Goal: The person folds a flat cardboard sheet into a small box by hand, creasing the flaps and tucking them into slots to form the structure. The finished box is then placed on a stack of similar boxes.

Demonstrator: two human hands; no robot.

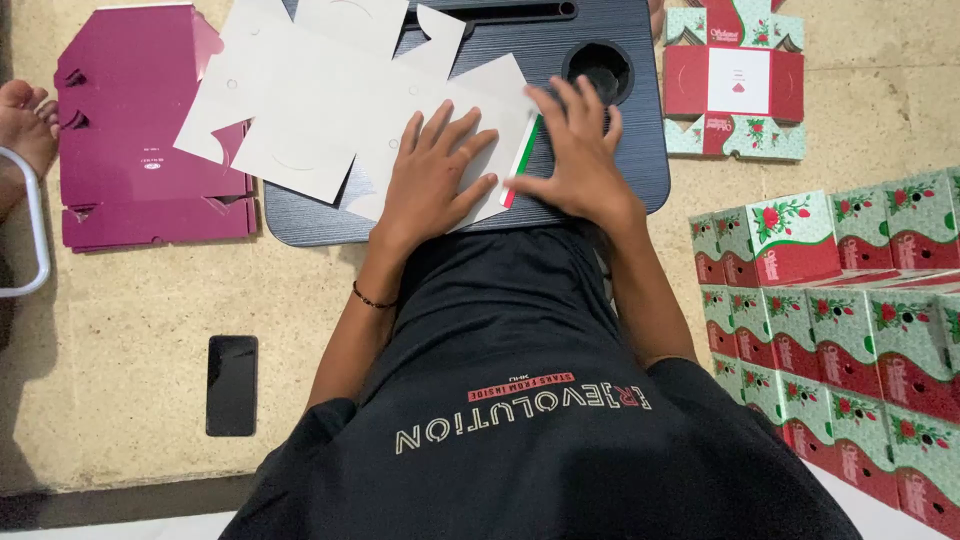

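A: Well, how are the hands set?

B: Both lie palm down on the white box blank point(340, 110), which is spread face down across the dark lap tray point(620, 185). The left hand point(432, 172) is flat with its fingers fanned toward twelve o'clock, pressing the card. The right hand point(580, 150) sits just beside it at three o'clock, fingers splayed, its thumb pointing toward nine o'clock at a folded flap whose red and green edge point(520, 160) shows.

A: Is either one gripping anything?

B: No, both are open and pressing; neither closes around the card. A thin dark bracelet point(372, 298) rings the left wrist.

A: What about containers?

B: The tray has a round cup recess point(598, 70) at about one o'clock from the right hand; it looks dark inside and I cannot tell what it holds. At three to five o'clock stand stacked made-up boxes point(850, 310), green with red bands and flowers. At one o'clock lies an unfolded printed blank point(735, 80) of the same pattern. At ten o'clock rests a flat magenta blank point(140, 130).

A: Anything cut off or unclear?

B: The white blank's top runs past the frame. A bare foot point(25, 120) and a white curved bar point(35, 230) are clipped at nine o'clock. A black phone point(232, 385) lies on the floor at seven o'clock.
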